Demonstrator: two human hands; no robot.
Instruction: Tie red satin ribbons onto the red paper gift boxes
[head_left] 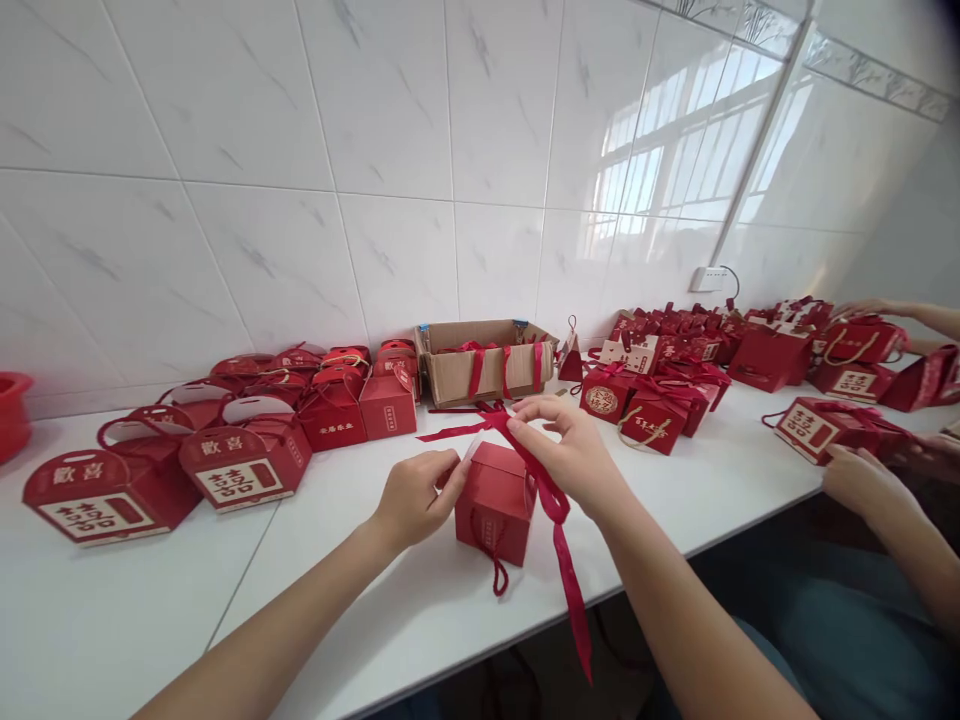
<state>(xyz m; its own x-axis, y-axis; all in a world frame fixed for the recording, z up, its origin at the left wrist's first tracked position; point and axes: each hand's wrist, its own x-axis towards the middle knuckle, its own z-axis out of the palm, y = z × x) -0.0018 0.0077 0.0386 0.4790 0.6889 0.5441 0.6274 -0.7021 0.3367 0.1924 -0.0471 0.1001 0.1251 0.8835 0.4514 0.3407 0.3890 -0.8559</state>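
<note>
Left hand (pixel 420 495) and right hand (pixel 561 445) at 1 small red box (pixel 480 490).
Nearest, a red ribbon (pixel 553 500) trails past the front edge of the worktop (pixel 360 610); the box stands on the worktop between the hands. The left fingers are curled by its upper side, though whether they grip it is hard to tell; the right fingers pinch the ribbon. Behind sits a cardboard carton (pixel 495 376) with 3 ribbon strips (pixel 476 370) over its front.
</note>
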